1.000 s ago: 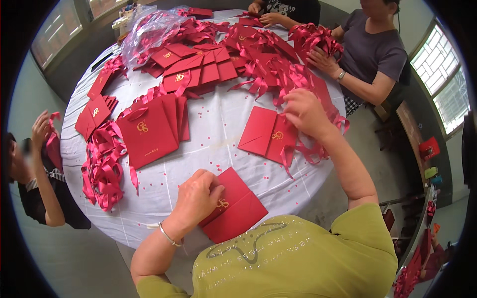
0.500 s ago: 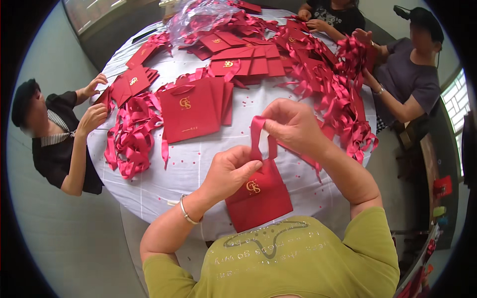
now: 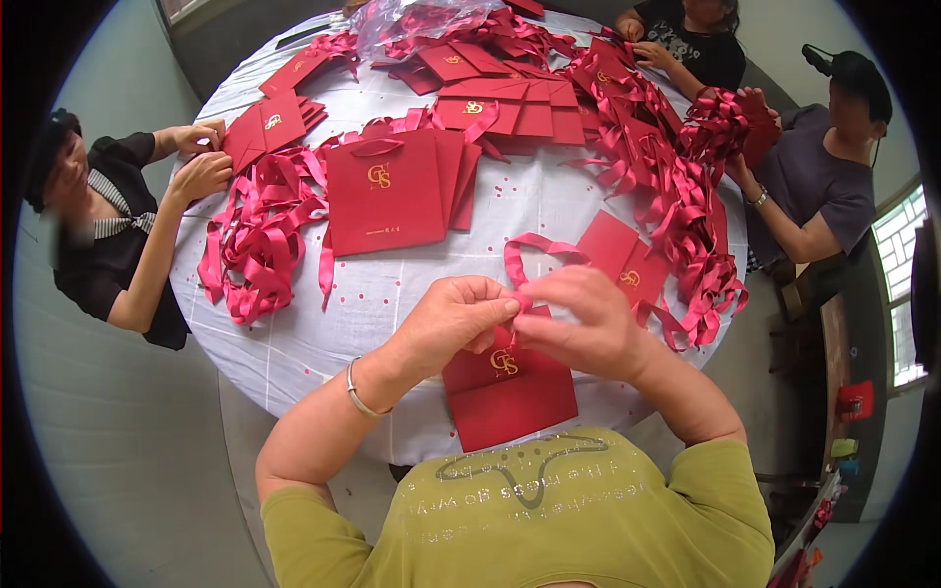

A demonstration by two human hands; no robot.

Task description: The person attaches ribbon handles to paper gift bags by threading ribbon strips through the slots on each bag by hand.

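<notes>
A red paper gift bag (image 3: 510, 404) with a gold emblem lies at the near table edge, in front of my chest. My left hand (image 3: 446, 318), a metal bangle at its wrist, pinches a pink-red satin ribbon (image 3: 520, 257) between thumb and forefinger above the bag's top. The ribbon loops up and passes behind my right hand (image 3: 588, 323). That hand is beside the left fingertips, its fingers blurred by motion, so its grip is unclear. Just past it lies another red gift bag (image 3: 627, 255).
On the white cloth (image 3: 549, 206), several red bags (image 3: 382, 211) lie overlapped at centre left. Ribbon heaps (image 3: 260, 260) flank them on the left and right (image 3: 706, 284). Farther back lies clear plastic wrap (image 3: 412, 24). Three people handle bags around the table, left, right and far right.
My right hand has come down beside the left, and the raised ribbon loop between them has drawn together low over the bag. The left hand stays pinched. The view has shifted slightly.
</notes>
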